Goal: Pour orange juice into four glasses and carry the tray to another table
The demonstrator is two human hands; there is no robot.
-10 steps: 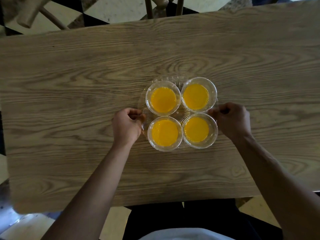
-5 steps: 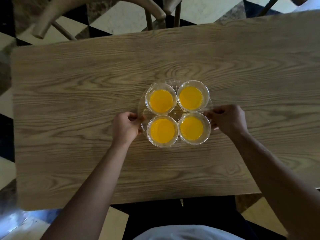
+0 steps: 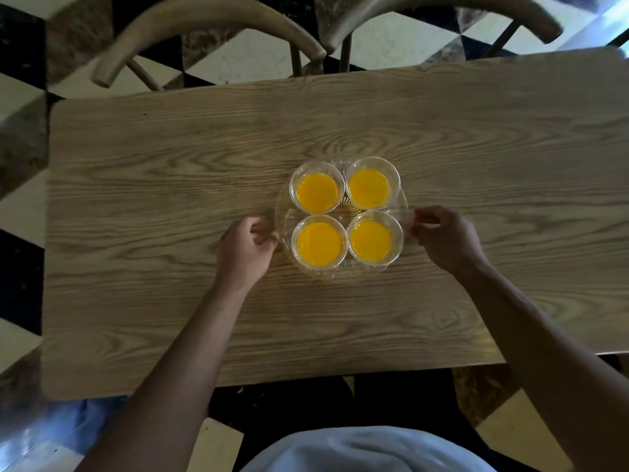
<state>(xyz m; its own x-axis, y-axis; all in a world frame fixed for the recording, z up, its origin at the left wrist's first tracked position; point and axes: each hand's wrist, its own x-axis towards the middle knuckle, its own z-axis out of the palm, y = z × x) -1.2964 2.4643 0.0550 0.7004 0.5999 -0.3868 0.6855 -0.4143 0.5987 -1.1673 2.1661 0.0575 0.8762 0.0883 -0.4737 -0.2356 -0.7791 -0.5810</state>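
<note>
A clear round glass tray (image 3: 281, 209) rests on the wooden table (image 3: 170, 199), a little right of its middle. Several clear glasses of orange juice (image 3: 318, 194) stand on it in a tight square, all upright. My left hand (image 3: 246, 248) is at the tray's left rim, fingers loosely curled and just off the edge. My right hand (image 3: 444, 238) is at the right rim, with its fingertips a small gap from the glass. Neither hand holds anything.
Two curved wooden chair backs (image 3: 211, 25) stand beyond the table's far edge, over a black and white checked floor (image 3: 20, 253). My body is against the near edge. The table's left end (image 3: 47, 267) is in view.
Both hands gripped the tray's rims in the earlier frames; now they have let go and drawn slightly outward. The view has shifted, so the table and tray sit lower and the chairs show.
</note>
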